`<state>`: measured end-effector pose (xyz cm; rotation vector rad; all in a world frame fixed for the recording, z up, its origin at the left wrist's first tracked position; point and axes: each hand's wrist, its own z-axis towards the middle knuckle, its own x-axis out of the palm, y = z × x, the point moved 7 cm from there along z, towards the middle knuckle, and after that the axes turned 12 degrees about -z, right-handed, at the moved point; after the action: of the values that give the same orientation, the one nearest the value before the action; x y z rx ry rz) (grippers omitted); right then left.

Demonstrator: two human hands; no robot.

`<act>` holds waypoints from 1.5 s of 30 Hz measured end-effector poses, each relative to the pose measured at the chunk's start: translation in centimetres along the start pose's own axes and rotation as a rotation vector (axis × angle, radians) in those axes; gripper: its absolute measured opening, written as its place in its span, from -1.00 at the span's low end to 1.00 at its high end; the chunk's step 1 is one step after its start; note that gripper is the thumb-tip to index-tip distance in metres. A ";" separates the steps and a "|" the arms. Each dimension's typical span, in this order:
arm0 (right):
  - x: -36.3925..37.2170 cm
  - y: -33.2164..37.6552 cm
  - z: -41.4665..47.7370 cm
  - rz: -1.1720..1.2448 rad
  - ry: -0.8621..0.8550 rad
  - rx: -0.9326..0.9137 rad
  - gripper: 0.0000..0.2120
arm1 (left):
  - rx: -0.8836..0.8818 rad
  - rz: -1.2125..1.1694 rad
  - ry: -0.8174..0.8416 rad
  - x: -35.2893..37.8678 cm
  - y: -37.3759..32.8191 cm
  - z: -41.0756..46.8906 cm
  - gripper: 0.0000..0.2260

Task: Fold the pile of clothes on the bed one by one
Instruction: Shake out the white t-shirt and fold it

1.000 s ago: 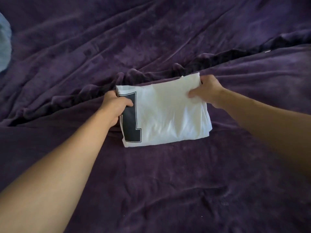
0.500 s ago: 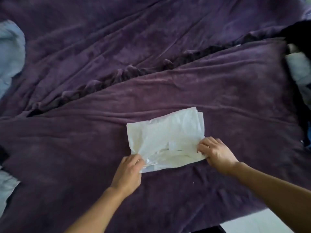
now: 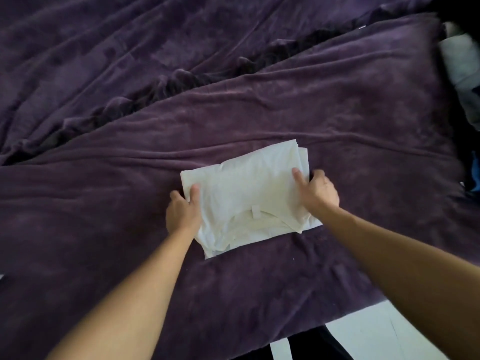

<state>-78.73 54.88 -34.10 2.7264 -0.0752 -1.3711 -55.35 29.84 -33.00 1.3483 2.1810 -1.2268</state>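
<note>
With your left hand (image 3: 183, 212) and right hand (image 3: 319, 192) each pinching a side edge of the folded white shirt (image 3: 246, 193) lying mid-bed on the purple blanket (image 3: 104, 203), keep both grips level so layers stay stacked

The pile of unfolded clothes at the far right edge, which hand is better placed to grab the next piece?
Right, probably. The right hand grips the folded white shirt on the side nearer the pile; the left hand would have to cross over.
</note>
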 end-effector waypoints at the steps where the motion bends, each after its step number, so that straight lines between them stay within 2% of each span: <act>1: 1.4 0.1 -0.6 0.003 -0.015 0.004 -0.42 | 0.010 -0.002 0.008 1.1 0.2 -0.2 -0.51; 5: 4.1 0.4 -2.2 0.207 -0.047 -0.016 -0.58 | 0.098 -0.115 -0.088 1.7 -0.3 -1.2 -0.62; 10: -1.8 -1.6 -3.7 0.189 -0.171 -0.105 -0.72 | 0.265 -0.101 -0.130 0.3 -5.1 -5.4 -0.72; 13: -6.9 -5.7 -4.6 0.166 -0.204 -0.067 -0.75 | 0.314 -0.138 -0.061 1.0 -9.6 -10.1 -0.75; 17: -14.2 -12.6 -4.8 0.203 -0.185 -0.024 -0.77 | 0.462 -0.183 0.146 4.5 -16.8 -16.7 -0.63; 22: -24.5 -21.8 -2.6 0.227 -0.269 0.002 -0.75 | 0.521 -0.182 0.384 11.7 -25.1 -24.0 -0.73; 25: -30.6 -27.2 0.1 0.263 -0.344 -0.006 -0.78 | 0.589 -0.216 0.422 16.5 -30.3 -28.3 -0.73; 30: -40.5 -33.9 7.1 0.243 -0.394 -0.074 -0.83 | 0.628 -0.295 0.379 24.2 -37.8 -34.5 -0.72; 36: -50.4 -35.3 13.7 0.061 -0.419 -0.171 -0.74 | 0.570 -0.358 0.289 29.6 -43.5 -38.3 -0.70; 42: -55.6 -29.0 18.6 -0.025 -0.439 -0.348 -0.89 | 0.566 -0.430 0.163 29.9 -48.5 -36.1 -0.67; 45: -56.5 -25.6 21.3 -0.043 -0.466 -0.376 -0.81 | 0.557 -0.452 0.131 30.0 -50.5 -33.3 -0.66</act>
<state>-129.39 83.90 -4.23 2.0809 0.1920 -1.7934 -107.35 63.65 -6.47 1.1629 2.4239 -2.0901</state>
